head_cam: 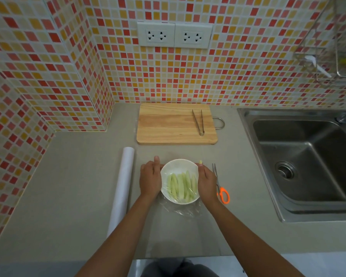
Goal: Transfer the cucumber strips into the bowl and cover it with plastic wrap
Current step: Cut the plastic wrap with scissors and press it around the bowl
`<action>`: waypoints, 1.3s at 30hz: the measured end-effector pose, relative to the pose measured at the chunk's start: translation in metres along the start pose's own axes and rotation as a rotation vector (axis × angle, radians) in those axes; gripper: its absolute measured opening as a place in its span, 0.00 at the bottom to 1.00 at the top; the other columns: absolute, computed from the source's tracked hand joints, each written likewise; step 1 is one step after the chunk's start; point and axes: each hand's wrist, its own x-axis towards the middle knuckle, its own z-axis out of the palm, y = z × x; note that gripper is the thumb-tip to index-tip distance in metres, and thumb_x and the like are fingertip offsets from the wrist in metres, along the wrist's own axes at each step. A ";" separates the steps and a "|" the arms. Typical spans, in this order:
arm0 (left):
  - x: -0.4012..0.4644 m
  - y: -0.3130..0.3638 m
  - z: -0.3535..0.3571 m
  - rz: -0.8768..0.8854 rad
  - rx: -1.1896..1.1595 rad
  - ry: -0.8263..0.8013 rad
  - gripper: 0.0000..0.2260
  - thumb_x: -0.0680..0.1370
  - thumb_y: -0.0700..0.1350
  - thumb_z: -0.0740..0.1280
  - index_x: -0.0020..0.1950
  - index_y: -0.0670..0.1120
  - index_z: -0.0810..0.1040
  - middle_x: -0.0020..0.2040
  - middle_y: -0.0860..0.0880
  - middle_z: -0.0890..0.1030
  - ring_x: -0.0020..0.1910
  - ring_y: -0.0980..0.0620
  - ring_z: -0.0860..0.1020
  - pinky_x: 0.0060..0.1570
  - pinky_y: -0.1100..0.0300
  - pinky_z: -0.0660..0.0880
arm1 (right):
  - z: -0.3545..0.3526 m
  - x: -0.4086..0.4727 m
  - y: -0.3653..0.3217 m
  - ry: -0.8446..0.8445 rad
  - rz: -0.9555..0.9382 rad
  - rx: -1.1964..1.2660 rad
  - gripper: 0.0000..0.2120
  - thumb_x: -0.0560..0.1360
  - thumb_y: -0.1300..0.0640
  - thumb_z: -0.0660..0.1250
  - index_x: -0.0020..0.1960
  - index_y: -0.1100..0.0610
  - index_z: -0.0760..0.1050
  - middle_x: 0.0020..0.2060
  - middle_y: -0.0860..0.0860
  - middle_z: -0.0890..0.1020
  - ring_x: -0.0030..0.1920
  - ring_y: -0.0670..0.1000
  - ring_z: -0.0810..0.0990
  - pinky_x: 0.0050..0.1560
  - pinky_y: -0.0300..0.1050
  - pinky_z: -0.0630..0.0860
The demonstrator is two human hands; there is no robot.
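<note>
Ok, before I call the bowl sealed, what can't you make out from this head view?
- Bowl side rims: covered by the left hand and right hand, so the seal there is unseen.
- Plastic wrap edges: transparent, too faint to trace.
- Scissors blades: partly behind the right hand.
- Wire rack contents: blurred, cut by the right edge.

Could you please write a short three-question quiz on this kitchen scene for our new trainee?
1. True or false: the cucumber strips lie in the bowl.
2. What rests on the cutting board? A) scissors B) tongs C) a knife
3. On which side of the bowl does the plastic wrap roll lie?

Key: 1. True. 2. B, the tongs. 3. The person's left, beyond the left hand; the right hand is opposite, next to the scissors.
</note>
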 end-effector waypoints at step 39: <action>0.008 0.015 -0.003 -0.331 -0.129 -0.166 0.19 0.79 0.53 0.62 0.37 0.39 0.77 0.39 0.42 0.80 0.41 0.44 0.78 0.44 0.52 0.73 | -0.009 0.015 -0.022 -0.124 0.000 -0.013 0.12 0.80 0.60 0.60 0.57 0.61 0.80 0.52 0.54 0.84 0.55 0.51 0.80 0.57 0.44 0.76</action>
